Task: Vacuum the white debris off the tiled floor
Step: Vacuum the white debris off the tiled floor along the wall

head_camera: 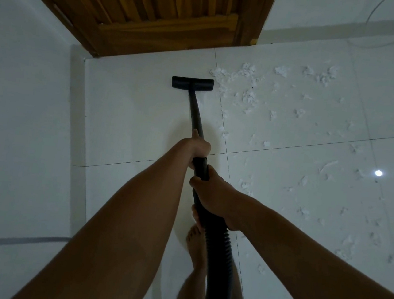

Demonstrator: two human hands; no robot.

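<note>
Vacuum wand point(196, 115) upright in frame, nozzle point(192, 83) toward wooden door point(158, 9)

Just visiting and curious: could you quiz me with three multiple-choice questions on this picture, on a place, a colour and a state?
1. The torn white paper debris lies where, from the flat black vacuum head? A) right B) left C) behind the door
2. What colour is the slatted wooden door? A) white B) brown C) blue
3. How many hands grip the vacuum? A) none B) one C) both
Answers: 1 A, scraps spread rightward; 2 B, brown planks; 3 C, left hand holds the rigid black tube, right hand the ribbed black hose.
</note>
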